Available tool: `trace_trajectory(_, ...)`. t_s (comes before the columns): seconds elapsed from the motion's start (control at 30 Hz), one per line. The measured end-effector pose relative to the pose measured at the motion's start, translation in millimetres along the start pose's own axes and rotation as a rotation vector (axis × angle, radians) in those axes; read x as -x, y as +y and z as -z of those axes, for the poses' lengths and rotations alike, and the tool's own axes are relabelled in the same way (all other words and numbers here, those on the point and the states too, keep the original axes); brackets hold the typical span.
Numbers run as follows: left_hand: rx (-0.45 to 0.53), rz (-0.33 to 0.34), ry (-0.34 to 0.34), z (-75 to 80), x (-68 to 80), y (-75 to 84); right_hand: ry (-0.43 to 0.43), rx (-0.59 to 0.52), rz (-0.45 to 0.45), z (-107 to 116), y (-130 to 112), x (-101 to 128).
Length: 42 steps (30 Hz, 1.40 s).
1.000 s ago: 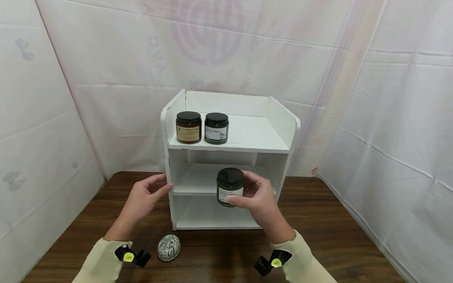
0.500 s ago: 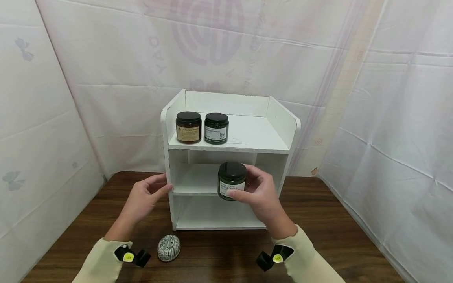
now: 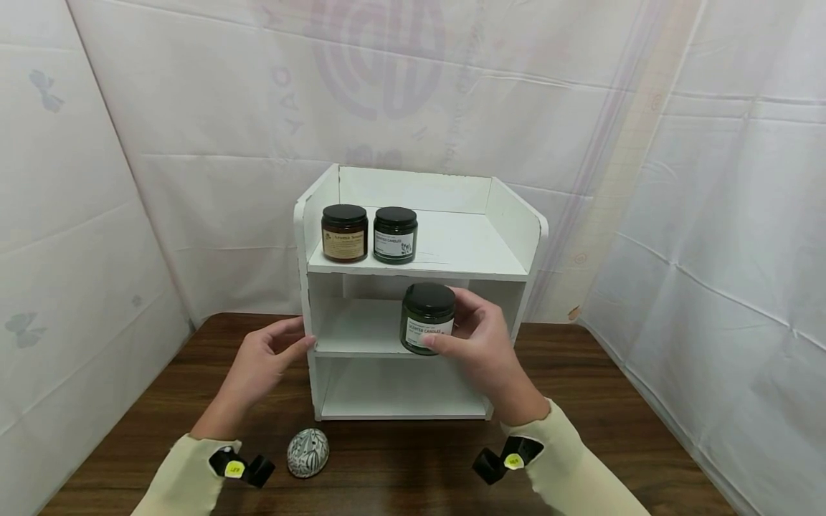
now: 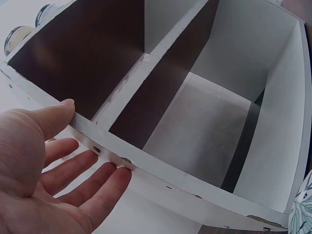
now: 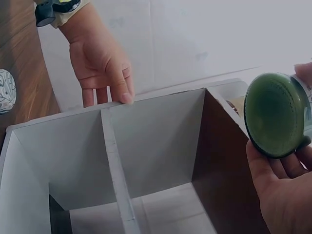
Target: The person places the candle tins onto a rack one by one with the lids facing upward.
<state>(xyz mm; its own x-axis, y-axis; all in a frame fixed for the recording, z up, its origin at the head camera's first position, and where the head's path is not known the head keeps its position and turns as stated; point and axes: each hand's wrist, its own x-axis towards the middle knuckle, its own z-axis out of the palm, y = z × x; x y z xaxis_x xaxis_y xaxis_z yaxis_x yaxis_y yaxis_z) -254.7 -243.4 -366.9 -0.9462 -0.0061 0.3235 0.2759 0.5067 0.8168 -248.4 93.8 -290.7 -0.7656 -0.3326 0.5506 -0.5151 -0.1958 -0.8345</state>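
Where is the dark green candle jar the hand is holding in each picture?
Head view: the green candle jar is mid-frame, gripped by the right hand in front of the white shelf unit, beside its middle shelf.
Left wrist view: not in it.
Right wrist view: at the right edge, seen from its base.
Shared landmark: the white shelf unit, in all three views.

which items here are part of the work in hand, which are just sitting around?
In hand:
green candle jar, gripped by the right hand
white shelf unit, its side touched by the left hand
brown jar and dark green jar on the top shelf

Lying about:
patterned egg-shaped ornament
wooden table
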Motion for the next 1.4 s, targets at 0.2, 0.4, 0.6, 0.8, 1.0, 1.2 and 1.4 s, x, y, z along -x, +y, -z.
trace_trajectory(0.2, -0.006, -0.003, 0.002, -0.6, -0.6, -2.3, -0.007, 0.021, -0.004, 2.0, -8.2, -2.7)
trace_trajectory(0.4, -0.007, 0.002, 0.002, -0.6, -0.2, -2.7, -0.023, 0.019, -0.009, 3.9, -15.1, -5.8)
trace_trajectory(0.6, -0.005, 0.002, 0.005, -0.5, -0.1, -1.9, -0.029, 0.054, -0.016, 6.0, -19.7, -9.3)
trace_trajectory(0.8, 0.005, 0.004, -0.001, -0.5, -0.3, -2.5, -0.028, 0.049, -0.012, 8.8, -22.0, -13.3)
trace_trajectory(1.0, 0.009, 0.011, -0.006, 0.2, -0.3, -2.6, -0.045, 0.036, 0.003, 11.6, -24.7, -16.7)
trace_trajectory(1.2, 0.003, 0.012, -0.005, 0.8, 0.3, -0.9, -0.064, 0.083, 0.007, 14.9, -28.3, -20.1)
trace_trajectory(1.4, -0.004, 0.007, -0.002, -0.1, 0.3, -0.3, -0.054, 0.113, 0.003, 17.8, -32.3, -22.9)
